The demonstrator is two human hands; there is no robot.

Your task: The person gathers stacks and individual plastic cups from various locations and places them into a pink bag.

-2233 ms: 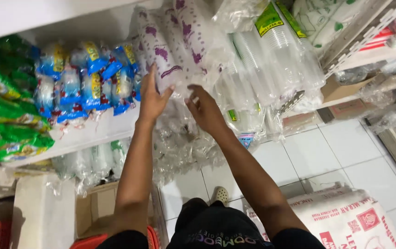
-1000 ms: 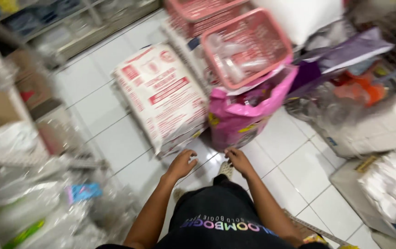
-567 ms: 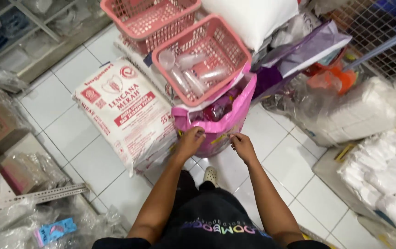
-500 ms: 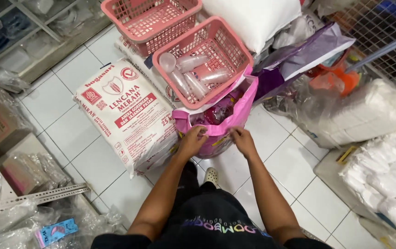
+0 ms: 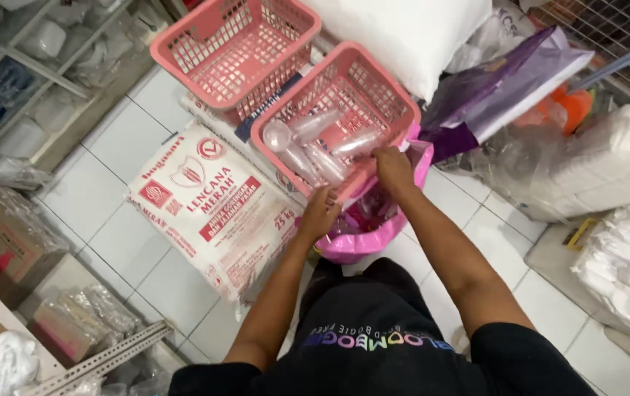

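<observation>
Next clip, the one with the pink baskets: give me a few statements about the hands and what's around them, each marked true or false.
1. Both hands are at the pink plastic bag. True: left hand and right hand grip its rim.
2. The nearer pink basket is empty. False: it holds clear plastic cup stacks.
3. A white printed sack lies on the tiled floor. True.
4. The farther pink basket is full of bottles. False: it looks empty.
5. The right hand holds scissors. False: it grips only the bag.
</observation>
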